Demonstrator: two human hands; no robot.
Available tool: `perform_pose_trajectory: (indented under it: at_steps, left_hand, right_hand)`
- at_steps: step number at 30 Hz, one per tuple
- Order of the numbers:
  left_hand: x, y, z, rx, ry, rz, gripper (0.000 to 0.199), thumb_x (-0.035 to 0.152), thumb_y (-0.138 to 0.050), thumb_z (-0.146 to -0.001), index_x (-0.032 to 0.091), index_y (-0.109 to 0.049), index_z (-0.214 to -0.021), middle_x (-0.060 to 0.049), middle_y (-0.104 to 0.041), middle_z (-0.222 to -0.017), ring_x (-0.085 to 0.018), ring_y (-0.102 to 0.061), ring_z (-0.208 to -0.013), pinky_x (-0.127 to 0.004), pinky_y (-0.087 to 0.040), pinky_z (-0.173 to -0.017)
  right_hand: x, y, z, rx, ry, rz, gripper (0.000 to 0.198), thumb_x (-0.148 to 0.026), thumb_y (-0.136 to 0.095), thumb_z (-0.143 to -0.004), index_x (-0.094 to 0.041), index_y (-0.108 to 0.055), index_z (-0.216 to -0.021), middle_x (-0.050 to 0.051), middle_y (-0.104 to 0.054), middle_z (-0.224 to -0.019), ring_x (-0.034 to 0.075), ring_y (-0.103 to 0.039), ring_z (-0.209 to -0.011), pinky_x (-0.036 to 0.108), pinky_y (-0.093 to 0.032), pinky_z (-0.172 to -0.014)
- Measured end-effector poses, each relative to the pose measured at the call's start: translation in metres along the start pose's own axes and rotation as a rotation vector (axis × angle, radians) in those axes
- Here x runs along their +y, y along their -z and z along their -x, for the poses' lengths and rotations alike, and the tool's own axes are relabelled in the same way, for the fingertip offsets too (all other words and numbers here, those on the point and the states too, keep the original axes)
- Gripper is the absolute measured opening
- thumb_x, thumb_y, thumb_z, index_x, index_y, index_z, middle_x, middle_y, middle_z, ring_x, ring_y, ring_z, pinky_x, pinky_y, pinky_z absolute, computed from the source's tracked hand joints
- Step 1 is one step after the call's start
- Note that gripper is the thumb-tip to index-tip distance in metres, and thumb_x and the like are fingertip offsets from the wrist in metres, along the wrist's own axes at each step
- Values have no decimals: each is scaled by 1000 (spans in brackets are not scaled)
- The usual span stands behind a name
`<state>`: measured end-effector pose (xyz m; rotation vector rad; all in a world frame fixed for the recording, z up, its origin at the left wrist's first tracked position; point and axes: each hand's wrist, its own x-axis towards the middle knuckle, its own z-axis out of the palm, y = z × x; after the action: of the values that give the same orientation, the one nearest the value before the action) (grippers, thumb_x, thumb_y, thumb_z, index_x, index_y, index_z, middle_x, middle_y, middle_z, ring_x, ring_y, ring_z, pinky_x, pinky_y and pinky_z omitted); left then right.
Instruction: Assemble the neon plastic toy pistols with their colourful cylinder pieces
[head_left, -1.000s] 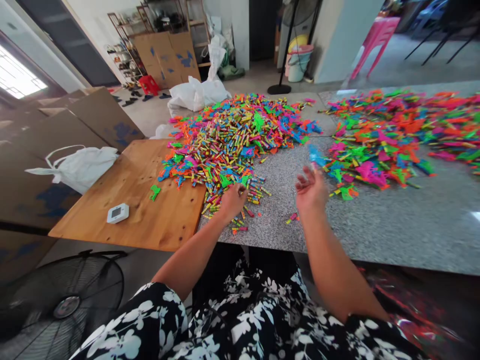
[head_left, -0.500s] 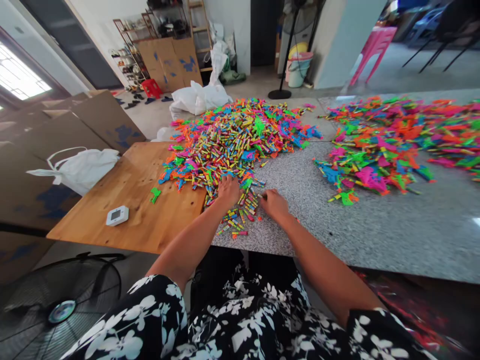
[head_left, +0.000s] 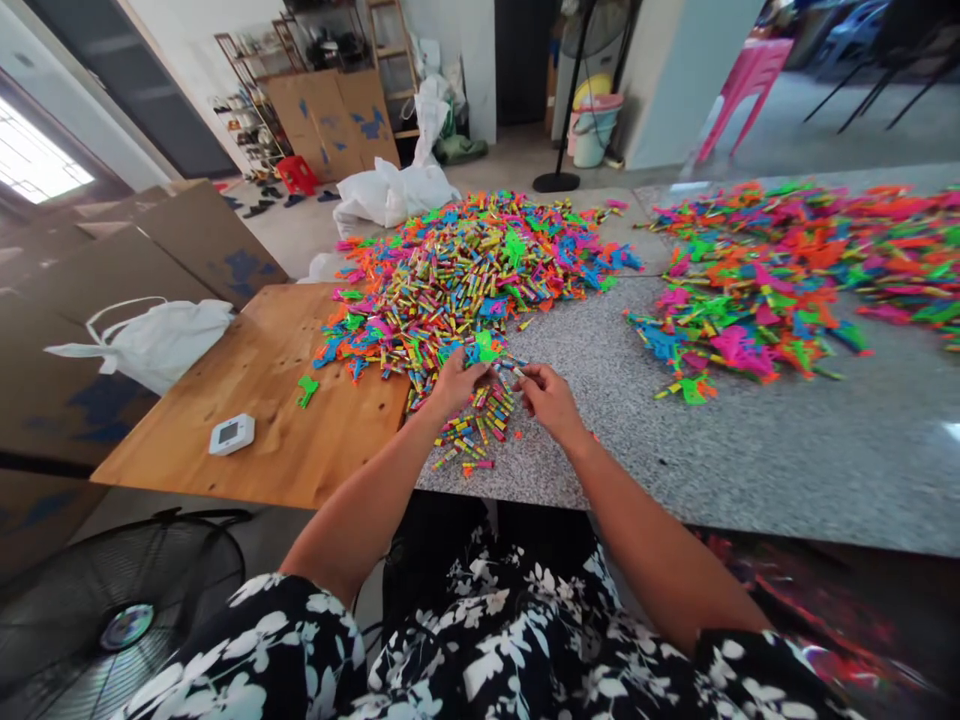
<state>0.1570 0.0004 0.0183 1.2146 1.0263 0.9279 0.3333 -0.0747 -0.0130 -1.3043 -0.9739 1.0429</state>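
Head cam: a small printed tube [head_left: 517, 371] is pinched btwn thumb and fingertips of the R hand [head_left: 551, 402], approx. at the near R edge of the big multicolor pile [head_left: 465, 265]; the L hand [head_left: 454, 388] is held half-curled w/ thumb spread, right by a blue plastic piece [head_left: 472, 353], tho whether that's gripped can't be told. The pile is spread mostly over the speckled stone tabletop [head_left: 585, 345] & partly onto the wooden board [head_left: 277, 410]; a 2nd pile [head_left: 750, 300] is seen off to the R, well apart.
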Motion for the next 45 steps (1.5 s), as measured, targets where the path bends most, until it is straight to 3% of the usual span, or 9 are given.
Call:
perform_pose_trajectory:
  at_steps: [4,7,10,29,37,40,42,43,45]
  left_hand:
    - [5,-8,19,-269,98,203,33,42,-81,-81,20,-56,-81,0,-64,-70,-10,-51,-53,-24,-38,-52]
    - [7,-10,26,-296,132,221,44,48,-84,-80,20,-50,-75,5,-48,-59,-5,-34,-44,-21,-22,-44]
    - [9,-12,28,-274,116,184,52,56,-85,-80,21,-47,-74,9,-35,-56,-3,-25,-43,-21,-16,-43]
    - [14,-6,33,-368,59,-15,59,69,-78,-80,22,-43,-72,10,-31,-55,-4,-24,-45,-23,-17,-45]
    - [20,-1,26,-516,131,-297,58,72,-64,-89,15,-70,-94,6,-41,-56,-8,-33,-47,-24,-27,-47]
    - [22,1,12,-458,55,-487,53,65,-55,-99,15,-71,-104,-2,-64,-72,-14,-55,-60,-27,-44,-59]
    - [22,8,-3,-232,-70,-744,42,52,-54,-102,17,-71,-115,-9,-74,-98,-20,-68,-85,-31,-52,-78]
    - [21,13,-12,-89,-117,-889,38,46,-55,-102,17,-71,-121,-11,-75,-110,-23,-68,-100,-34,-52,-89]
    - [17,24,-29,132,-143,-1152,39,39,-58,-100,17,-68,-131,-15,-69,-132,-30,-61,-126,-40,-46,-107]
  right_hand:
    - [-17,-2,5,-27,17,-79,36,-51,-75,-80,-22,-71,-102,-1,-72,-79,11,-53,-52,24,-40,-45]
    - [-22,0,7,-57,38,-95,31,-46,-75,-81,-22,-74,-102,-1,-69,-75,11,-52,-52,24,-41,-46]
    - [-24,3,8,-73,43,-108,28,-42,-74,-80,-22,-75,-99,-3,-66,-70,11,-50,-51,25,-41,-46]
    - [-34,13,5,-139,-6,-149,27,-43,-75,-76,-20,-70,-88,-6,-57,-56,10,-45,-42,24,-34,-39]
    - [-36,15,2,-160,27,-107,21,-39,-73,-75,-21,-66,-84,-8,-51,-51,8,-39,-42,21,-32,-40]
    - [-31,32,-11,-1,24,-38,20,-35,-73,-72,-20,-68,-83,-7,-53,-52,9,-43,-43,20,-34,-39]
    - [-26,54,-23,309,41,-95,21,-36,-69,-74,-20,-67,-87,-6,-57,-58,9,-47,-44,19,-35,-39]
    - [-22,65,-30,495,56,-173,23,-39,-65,-78,-21,-66,-92,-5,-60,-64,9,-49,-45,19,-37,-39]
    - [-13,82,-41,718,60,-300,28,-42,-54,-87,-23,-63,-104,-2,-70,-83,9,-56,-50,18,-41,-42]
